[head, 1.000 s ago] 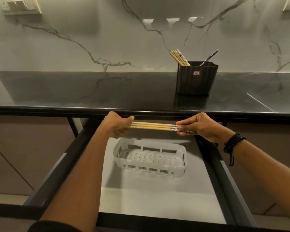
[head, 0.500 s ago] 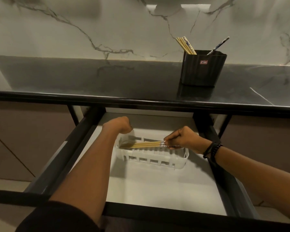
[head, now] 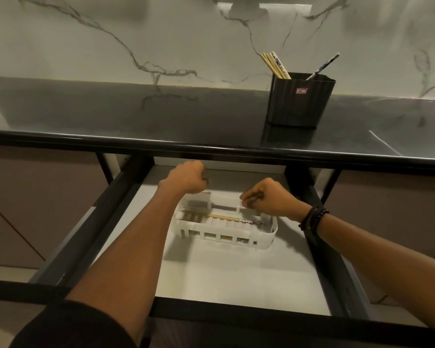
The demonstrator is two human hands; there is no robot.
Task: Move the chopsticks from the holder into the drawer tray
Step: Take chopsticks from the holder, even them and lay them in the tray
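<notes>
A white slotted tray (head: 269, 241) sits in the open drawer (head: 236, 280). Wooden chopsticks (head: 226, 218) lie lengthwise on the tray's floor, free of both hands. My left hand (head: 186, 178) hovers curled into a loose fist above the tray's left end, holding nothing. My right hand (head: 269, 197) is also curled, just above the tray's right end, fingers off the chopsticks. On the dark counter stands a black holder (head: 299, 101) with several more chopsticks (head: 275, 65) leaning left and one patterned stick (head: 324, 66) leaning right.
The black counter edge (head: 211, 146) overhangs the back of the drawer. Dark drawer rails (head: 329, 247) run along both sides. A marble wall (head: 161, 41) rises behind the counter.
The chopsticks went from being held between both hands above the drawer down into the tray. Both hands have let go and lifted slightly away.
</notes>
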